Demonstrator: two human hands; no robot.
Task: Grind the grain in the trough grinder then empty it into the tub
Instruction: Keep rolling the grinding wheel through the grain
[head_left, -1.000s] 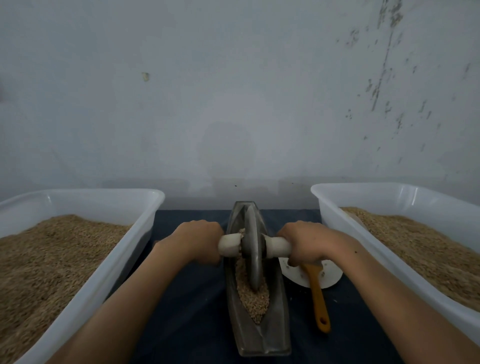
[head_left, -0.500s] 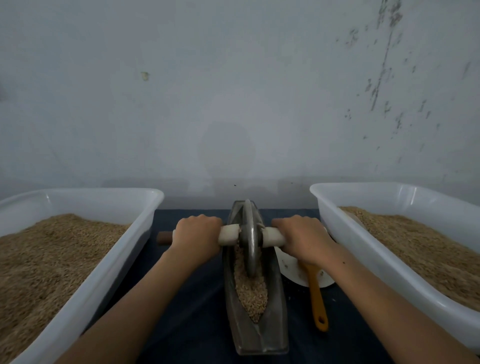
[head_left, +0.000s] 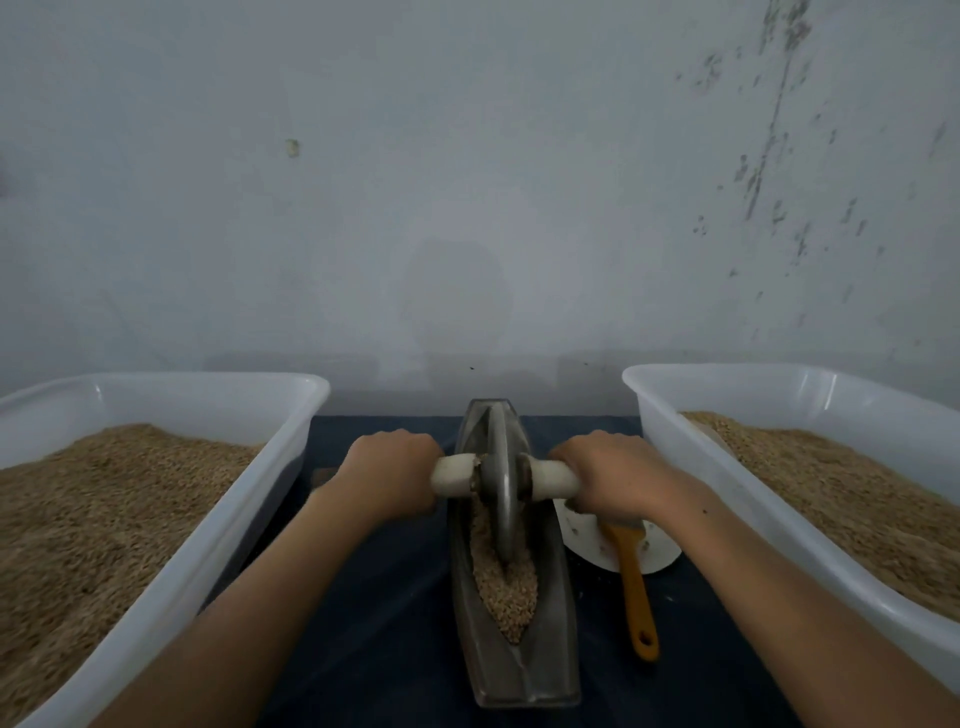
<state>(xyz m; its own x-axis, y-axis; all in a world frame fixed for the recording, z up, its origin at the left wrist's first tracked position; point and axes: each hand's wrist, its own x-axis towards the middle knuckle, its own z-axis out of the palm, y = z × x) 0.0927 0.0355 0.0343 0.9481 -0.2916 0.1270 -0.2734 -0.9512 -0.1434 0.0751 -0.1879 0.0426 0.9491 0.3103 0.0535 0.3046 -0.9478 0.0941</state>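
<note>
Both hands, left hand (head_left: 392, 475) at 9 o'clock and right hand (head_left: 615, 475) at 3, clamp the white axle handle (head_left: 553, 478), evening pressure on the grey metal disc wheel (head_left: 501, 488) in the grey boat-shaped metal trough (head_left: 519, 670).

A single head-worn wide-angle camera looked forward and slightly down. It sat close above the trough grinder (head_left: 511, 613), facing the grey wall (head_left: 467, 182). No second view overlapped it.

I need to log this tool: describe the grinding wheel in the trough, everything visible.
The grinding wheel is a thin grey disc, metal by its look, standing upright on edge in the long metal trough, its lower rim in the grain. A pale axle handle runs through its hub; the left hand and right hand each grip one end.
</note>
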